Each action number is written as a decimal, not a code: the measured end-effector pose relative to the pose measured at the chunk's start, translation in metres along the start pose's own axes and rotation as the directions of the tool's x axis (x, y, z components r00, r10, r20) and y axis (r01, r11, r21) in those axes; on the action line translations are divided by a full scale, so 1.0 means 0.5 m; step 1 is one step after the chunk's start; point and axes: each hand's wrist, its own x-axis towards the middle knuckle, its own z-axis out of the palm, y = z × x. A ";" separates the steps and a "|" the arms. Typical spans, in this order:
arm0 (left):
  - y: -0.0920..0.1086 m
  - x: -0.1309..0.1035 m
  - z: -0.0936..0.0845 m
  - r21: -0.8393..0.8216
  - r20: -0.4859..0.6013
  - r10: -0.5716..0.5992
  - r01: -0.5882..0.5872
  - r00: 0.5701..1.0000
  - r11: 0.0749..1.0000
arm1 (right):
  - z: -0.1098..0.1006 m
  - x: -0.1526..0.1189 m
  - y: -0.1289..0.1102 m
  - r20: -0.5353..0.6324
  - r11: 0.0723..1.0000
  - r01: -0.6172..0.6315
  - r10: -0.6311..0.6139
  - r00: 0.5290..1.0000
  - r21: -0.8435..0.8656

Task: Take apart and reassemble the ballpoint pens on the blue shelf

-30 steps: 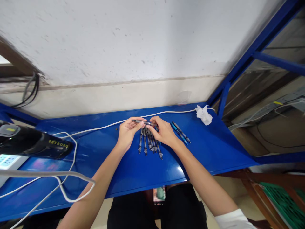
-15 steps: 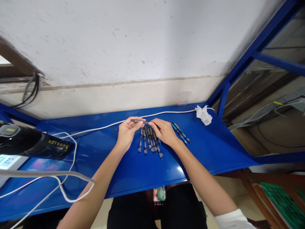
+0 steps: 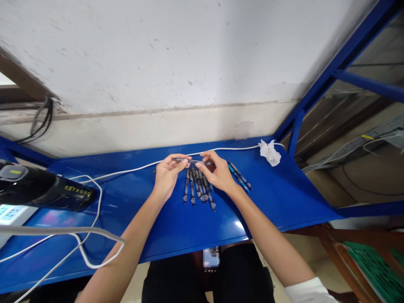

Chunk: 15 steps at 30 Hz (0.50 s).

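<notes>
A slim dark pen (image 3: 195, 161) with a clear section is held level above the blue table. My left hand (image 3: 167, 173) pinches its left end between thumb and fingers. Around the right end curl the thumb and fingers of my right hand (image 3: 219, 171); the very tip is partly hidden by them. Just below both hands lies a row of several grey-and-clear pens (image 3: 197, 185), side by side, with their wrapped-looking tips toward me. To the right of my right hand, blue pens (image 3: 236, 174) and a dark pen (image 3: 241, 176) lie slanted together.
A white cable (image 3: 135, 168) runs along the back of the blue table (image 3: 277, 193). Crumpled white paper (image 3: 269, 152) lies at the back right. On the left are a black bottle (image 3: 63, 189), a power strip (image 3: 19, 216) and looped cables. A phone (image 3: 211, 257) rests below the front edge.
My right hand has shifted slightly up, and its fingers have spread, showing more of the pen between the hands. My left hand stays nearly still.
</notes>
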 end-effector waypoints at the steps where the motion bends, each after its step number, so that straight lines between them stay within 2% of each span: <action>1: 0.000 0.000 0.000 0.000 -0.004 0.002 -0.002 1.000 1.000 | 0.000 0.001 -0.002 -0.011 1.000 0.002 -0.002 1.000 0.017; 5: -0.002 0.000 -0.003 0.008 -0.004 0.013 -0.013 1.000 1.000 | -0.005 0.004 -0.012 0.017 0.999 -0.025 0.024 1.000 0.047; 10: -0.009 -0.003 -0.005 0.068 0.018 0.026 -0.027 0.999 0.997 | -0.011 0.009 -0.011 0.076 0.966 -0.207 0.198 0.977 0.153; 15: -0.007 -0.004 -0.007 0.141 0.051 0.072 -0.079 0.996 0.987 | -0.014 0.015 -0.002 0.156 0.881 -0.327 0.290 0.944 0.342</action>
